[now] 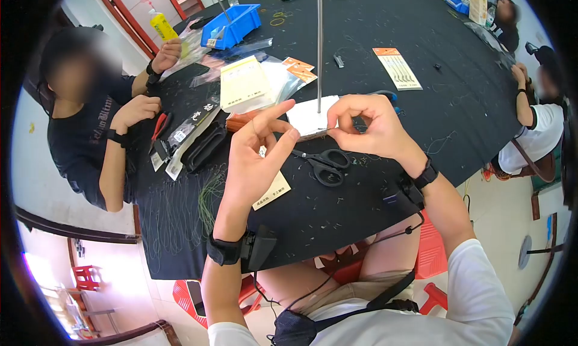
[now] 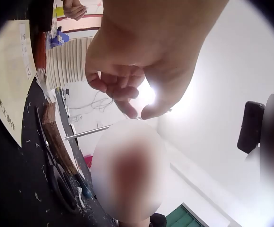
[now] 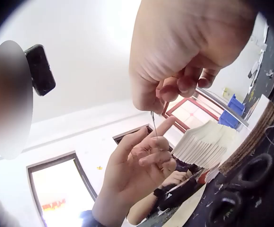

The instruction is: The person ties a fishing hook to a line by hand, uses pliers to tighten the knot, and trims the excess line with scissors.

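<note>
My right hand (image 1: 370,126) pinches a thin metal-looking piece (image 3: 153,118) between thumb and index finger. From it a fine line (image 3: 156,131) runs down to my left hand (image 1: 256,153). The left index finger points outward, while the thumb and other fingers curl around that line. Both hands are raised over the near side of the table, in front of a white-topped block (image 1: 304,122) with an upright metal rod (image 1: 320,45). Black-handled scissors (image 1: 314,158) lie just below the hands, and a printed cream card (image 1: 274,194) lies partly behind the left wrist.
A black-covered table (image 1: 367,225) bears a tangle of green line (image 1: 208,204), a cream card stack (image 1: 244,84), a blue bin (image 1: 244,24), red-handled pliers (image 1: 160,126) and a hook packet (image 1: 397,69). A person (image 1: 84,117) sits at left; others sit at far right.
</note>
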`<state>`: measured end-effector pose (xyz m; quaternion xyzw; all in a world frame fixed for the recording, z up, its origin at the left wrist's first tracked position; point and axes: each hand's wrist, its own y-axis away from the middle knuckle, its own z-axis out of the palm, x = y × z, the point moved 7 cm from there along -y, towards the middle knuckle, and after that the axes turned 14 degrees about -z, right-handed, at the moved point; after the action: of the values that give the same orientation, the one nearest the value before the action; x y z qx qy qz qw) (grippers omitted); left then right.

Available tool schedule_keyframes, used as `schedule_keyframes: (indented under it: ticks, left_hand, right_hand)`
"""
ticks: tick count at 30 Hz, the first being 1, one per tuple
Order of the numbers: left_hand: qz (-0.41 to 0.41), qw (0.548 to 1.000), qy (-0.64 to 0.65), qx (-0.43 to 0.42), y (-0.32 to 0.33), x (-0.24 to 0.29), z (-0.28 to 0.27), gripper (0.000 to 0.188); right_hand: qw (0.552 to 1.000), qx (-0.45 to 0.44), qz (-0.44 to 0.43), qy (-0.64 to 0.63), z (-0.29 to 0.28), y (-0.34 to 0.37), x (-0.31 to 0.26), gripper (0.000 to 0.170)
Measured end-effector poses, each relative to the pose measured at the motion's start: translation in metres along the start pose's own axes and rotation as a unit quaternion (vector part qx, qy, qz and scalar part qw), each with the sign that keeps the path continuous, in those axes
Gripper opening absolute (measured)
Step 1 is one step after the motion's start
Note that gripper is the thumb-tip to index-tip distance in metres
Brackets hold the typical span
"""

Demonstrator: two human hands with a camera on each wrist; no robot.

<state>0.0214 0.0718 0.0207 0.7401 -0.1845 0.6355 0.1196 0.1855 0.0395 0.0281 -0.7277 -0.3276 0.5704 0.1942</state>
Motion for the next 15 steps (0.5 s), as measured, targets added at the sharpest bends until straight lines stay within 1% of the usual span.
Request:
schedule_keyframes:
  ticks: [1,5,7,8,10,13,15]
  left_hand:
    - [0.001,1.0,-0.023,-0.001,0.0,0.001,0.001,0.036]
    - [0.001,0.999,-0.031,0.008,0.001,0.002,0.0,0.031]
    - [-0.052,0.995,-0.086,-0.019,0.001,-0.005,0.004,0.025]
    - [-0.052,0.995,-0.086,-0.019,0.0,-0.006,0.004,0.025]
    - [-0.041,0.995,-0.085,-0.009,0.0,-0.008,0.005,0.017]
    - [-0.047,0.997,-0.05,-0.028,0.0,-0.012,0.011,0.013]
    - [-0.045,0.997,-0.05,-0.03,0.0,-0.013,0.01,0.013]
  right_hand:
    - [1.0,-0.009,0.007,-0.009,0.001,0.0,0.001,0.009]
    - [1.0,-0.023,0.004,-0.014,0.002,0.001,0.004,0.009]
    - [0.999,-0.035,0.006,-0.015,0.003,0.001,0.004,0.009]
    - [0.999,-0.035,0.006,-0.015,0.003,0.0,0.004,0.009]
    - [0.999,-0.044,0.003,-0.009,0.003,0.001,0.004,0.008]
    - [0.998,-0.059,0.016,-0.025,0.009,0.001,0.004,0.008]
    - [0.997,-0.063,0.023,-0.033,0.01,0.002,0.005,0.008]
